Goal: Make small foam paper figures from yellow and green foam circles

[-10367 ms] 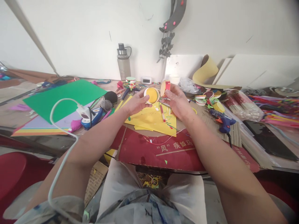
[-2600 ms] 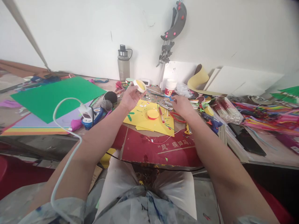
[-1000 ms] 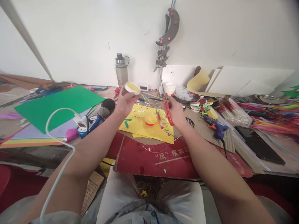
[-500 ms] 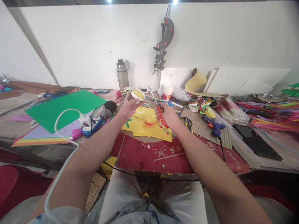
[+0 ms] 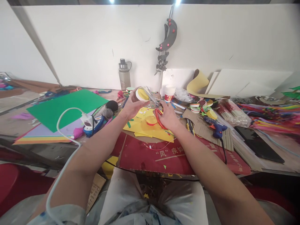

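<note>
Above the far edge of the flat yellow paper sheet [image 5: 140,127], your left hand [image 5: 132,107] pinches the round white-rimmed yellow disc [image 5: 142,93]; your right hand [image 5: 168,116] grips red-handled metal scissors [image 5: 154,101] right by it. Probably easiest turning the disc slowly, fingers clear.

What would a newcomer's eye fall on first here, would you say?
Probably the red-handled metal scissors in the right hand, beside the round yellow-and-white piece in the left hand. A bright green paper sheet lies on the table's left side; a dark grey crescent ornament hangs on the white wall.
</note>
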`<state>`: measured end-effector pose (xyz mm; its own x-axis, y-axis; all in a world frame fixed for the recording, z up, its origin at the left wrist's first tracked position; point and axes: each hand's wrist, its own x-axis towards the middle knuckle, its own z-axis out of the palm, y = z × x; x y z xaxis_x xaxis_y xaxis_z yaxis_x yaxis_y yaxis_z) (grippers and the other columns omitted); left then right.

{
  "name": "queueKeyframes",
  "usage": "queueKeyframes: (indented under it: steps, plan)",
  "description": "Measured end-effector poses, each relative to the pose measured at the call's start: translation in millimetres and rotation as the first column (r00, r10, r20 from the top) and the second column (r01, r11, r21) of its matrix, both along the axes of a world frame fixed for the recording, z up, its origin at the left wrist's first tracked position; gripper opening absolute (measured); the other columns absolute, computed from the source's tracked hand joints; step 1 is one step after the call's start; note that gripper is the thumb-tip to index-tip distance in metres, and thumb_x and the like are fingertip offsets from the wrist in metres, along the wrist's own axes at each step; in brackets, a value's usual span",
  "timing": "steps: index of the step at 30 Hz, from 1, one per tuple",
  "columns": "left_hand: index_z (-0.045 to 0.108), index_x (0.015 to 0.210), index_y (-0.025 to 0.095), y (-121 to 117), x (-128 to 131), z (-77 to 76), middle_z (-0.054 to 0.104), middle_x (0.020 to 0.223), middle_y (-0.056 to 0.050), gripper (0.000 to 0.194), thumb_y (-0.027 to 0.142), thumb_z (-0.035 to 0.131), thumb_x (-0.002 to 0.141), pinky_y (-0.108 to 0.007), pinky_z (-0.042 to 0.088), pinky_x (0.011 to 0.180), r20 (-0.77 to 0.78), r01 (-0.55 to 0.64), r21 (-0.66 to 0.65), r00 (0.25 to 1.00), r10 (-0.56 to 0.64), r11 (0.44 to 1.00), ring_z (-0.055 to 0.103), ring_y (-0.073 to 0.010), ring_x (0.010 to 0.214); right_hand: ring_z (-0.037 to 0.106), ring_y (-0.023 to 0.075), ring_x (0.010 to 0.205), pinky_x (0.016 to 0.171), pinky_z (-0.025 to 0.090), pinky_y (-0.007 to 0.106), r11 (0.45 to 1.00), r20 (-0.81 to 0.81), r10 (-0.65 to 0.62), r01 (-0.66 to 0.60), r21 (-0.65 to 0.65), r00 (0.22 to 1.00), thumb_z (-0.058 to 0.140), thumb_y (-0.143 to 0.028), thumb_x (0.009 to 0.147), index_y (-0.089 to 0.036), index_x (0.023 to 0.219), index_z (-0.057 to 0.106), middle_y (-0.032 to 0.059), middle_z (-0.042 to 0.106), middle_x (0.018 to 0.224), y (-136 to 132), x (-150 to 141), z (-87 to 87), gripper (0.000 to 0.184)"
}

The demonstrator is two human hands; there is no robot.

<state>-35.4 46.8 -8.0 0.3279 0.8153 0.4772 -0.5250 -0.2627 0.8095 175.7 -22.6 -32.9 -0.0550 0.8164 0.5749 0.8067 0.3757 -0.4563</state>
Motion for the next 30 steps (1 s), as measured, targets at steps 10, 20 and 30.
queueKeyframes:
  steps: [10, 20, 30]
  plan:
    - [0.070, 0.137, 0.033, -4, 5, 0.1, 0.062, 0.156, -0.008, 0.084, 0.018, 0.097, 0.059, -0.049, 0.063, 0.107, -0.053, -0.014, 0.029, 0.999, 0.015, 0.999, 0.062, -0.0353, 0.139, 0.068, 0.0384, 0.118, 0.103, 0.057, 0.052, 0.993, 0.081, -0.081, 0.087, -0.078, 0.993, 0.056, -0.033, 0.101, -0.011, 0.143, 0.067, 0.0259, 0.069, 0.132, -9, -3, 7.2, 0.048]
    - [0.063, 0.149, 0.037, -11, 4, 7.3, 0.068, 0.146, -0.008, 0.093, 0.019, 0.093, 0.064, -0.050, 0.062, 0.109, -0.056, -0.005, 0.024, 0.998, 0.007, 1.000, 0.065, -0.0344, 0.137, 0.070, 0.0361, 0.117, 0.103, 0.057, 0.048, 0.997, 0.087, -0.060, 0.064, -0.047, 0.994, 0.058, -0.025, 0.098, -0.012, 0.145, 0.068, 0.0230, 0.073, 0.128, -11, -2, 10.7, 0.050]
    - [0.058, 0.156, 0.031, -14, 0, 12.3, 0.070, 0.145, -0.012, 0.099, 0.021, 0.094, 0.065, -0.048, 0.062, 0.110, -0.063, -0.002, -0.004, 0.998, 0.002, 1.000, 0.068, -0.0341, 0.134, 0.070, 0.0360, 0.117, 0.100, 0.057, 0.047, 0.994, 0.147, -0.082, 0.092, -0.063, 0.986, 0.056, -0.019, 0.097, -0.013, 0.145, 0.068, 0.0221, 0.075, 0.129, -16, -4, 17.2, 0.049]
